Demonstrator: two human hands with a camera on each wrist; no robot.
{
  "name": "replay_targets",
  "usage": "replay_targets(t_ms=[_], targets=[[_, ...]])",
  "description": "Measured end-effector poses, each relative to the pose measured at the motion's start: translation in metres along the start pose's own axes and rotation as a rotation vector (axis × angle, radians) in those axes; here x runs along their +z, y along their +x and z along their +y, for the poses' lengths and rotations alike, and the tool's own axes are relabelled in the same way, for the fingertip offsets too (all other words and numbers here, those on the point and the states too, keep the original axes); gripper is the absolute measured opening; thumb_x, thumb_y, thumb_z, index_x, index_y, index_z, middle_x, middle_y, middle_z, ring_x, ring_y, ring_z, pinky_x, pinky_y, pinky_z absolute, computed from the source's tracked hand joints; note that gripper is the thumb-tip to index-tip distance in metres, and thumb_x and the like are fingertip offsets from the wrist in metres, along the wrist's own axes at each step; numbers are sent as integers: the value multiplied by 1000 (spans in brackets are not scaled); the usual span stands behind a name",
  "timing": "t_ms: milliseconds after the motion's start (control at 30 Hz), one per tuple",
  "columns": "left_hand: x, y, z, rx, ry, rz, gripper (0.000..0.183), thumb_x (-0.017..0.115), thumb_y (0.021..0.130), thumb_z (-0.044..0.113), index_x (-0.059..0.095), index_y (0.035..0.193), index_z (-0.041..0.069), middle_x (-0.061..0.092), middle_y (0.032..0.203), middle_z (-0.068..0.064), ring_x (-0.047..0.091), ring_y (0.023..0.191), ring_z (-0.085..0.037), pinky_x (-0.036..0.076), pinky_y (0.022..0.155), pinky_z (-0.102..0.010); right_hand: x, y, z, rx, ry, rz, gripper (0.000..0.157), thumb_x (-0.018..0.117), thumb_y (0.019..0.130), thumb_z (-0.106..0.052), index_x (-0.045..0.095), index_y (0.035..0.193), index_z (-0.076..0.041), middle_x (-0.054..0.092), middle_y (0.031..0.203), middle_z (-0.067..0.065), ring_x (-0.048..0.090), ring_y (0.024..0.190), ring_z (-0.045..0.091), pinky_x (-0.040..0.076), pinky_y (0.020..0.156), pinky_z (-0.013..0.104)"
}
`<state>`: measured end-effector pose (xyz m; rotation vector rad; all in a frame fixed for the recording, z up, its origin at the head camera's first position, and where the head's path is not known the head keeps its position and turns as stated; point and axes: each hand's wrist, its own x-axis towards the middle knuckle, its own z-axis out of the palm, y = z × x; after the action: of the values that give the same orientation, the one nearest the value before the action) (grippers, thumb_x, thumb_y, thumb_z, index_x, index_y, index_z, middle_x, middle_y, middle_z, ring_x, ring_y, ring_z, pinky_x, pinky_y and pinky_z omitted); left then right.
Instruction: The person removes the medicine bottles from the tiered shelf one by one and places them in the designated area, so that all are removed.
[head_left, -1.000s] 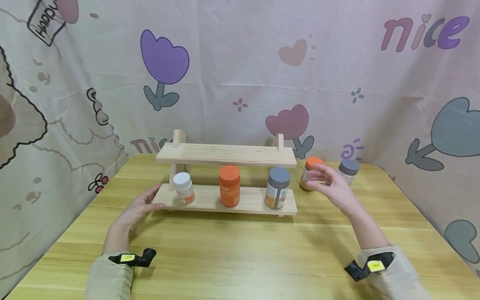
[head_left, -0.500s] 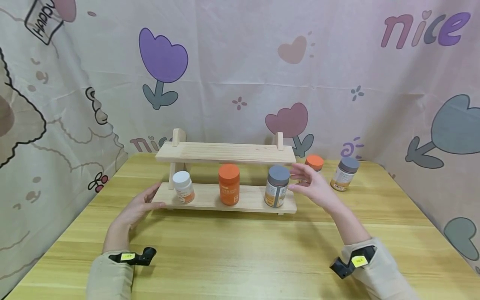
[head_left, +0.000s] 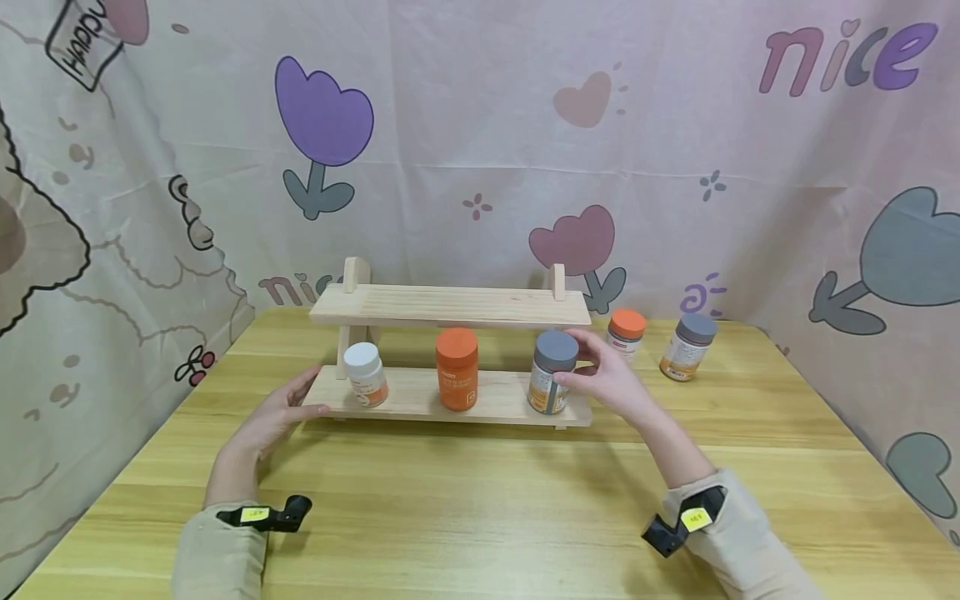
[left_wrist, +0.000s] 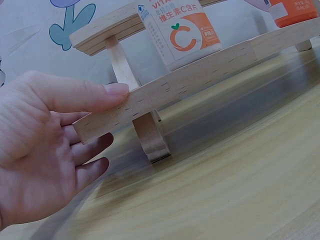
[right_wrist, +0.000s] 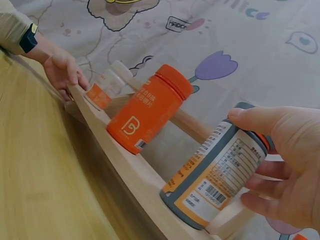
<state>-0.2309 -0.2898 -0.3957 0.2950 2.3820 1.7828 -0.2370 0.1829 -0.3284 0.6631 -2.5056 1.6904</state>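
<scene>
So the fingers of my right hand [head_left: 611, 379] are wrapped around a grey-capped jar [head_left: 546, 373] right now, thumb up front near the cap, the others round the side. It's a bit right of centre in the head view, upright on the lower board of a wooden shelf [head_left: 411, 393]. The fingers of my left hand [head_left: 281, 412] grip that shelf's left end, thumb on the board's edge.

The jar looks like stiff plastic, so my guess is fairly light, not fragile, maybe slippery where the label's glossy. I'd hold it around the upper body just under the cap, since the board above looks tight for a grab from the top. The shelf seems like light bare wood that could slide if nudged, so the end of the board is a decent spot to steady it.

An orange tub [head_left: 457, 371] and a white bottle [head_left: 366, 375] stand on the same board, well apart.
</scene>
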Motion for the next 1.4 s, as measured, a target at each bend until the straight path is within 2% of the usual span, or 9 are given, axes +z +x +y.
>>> replay_targets(t_ms=[400, 767, 1167, 1400], targets=[[0, 1, -3, -6, -11, 7, 87, 63, 87, 8, 1, 146, -5, -5, 152, -23, -2, 137, -41, 6, 108, -55, 5, 1, 2, -1, 13, 37, 59, 71, 81, -6, 43, 132, 2, 52, 119, 19, 54, 104, 31, 48, 89, 39], [0, 0, -2, -12, -21, 7, 87, 63, 87, 8, 0, 146, -5, -7, 152, -23, -3, 137, -40, 5, 108, -55, 10, 1, 0, -39, -60, 110, 58, 76, 76, -6, 48, 126, 2, 57, 114, 19, 55, 103, 28, 51, 84, 39], [0, 0, 1, -27, -5, -1, 87, 63, 88, 11, 0, 147, -3, -6, 152, -23, -2, 137, -42, 7, 109, -56, 9, -2, 1, -59, -71, 144, 56, 76, 75, -4, 49, 124, 3, 57, 113, 18, 55, 101, 27, 51, 84, 39], [-1, 1, 1, -32, -9, 1, 87, 63, 87, 10, 0, 147, -2, -6, 152, -23, -2, 137, -41, 7, 109, -56, 4, -3, 2, -47, -84, 153, 56, 76, 74, -5, 50, 123, 1, 57, 110, 16, 54, 99, 22, 50, 82, 29]])
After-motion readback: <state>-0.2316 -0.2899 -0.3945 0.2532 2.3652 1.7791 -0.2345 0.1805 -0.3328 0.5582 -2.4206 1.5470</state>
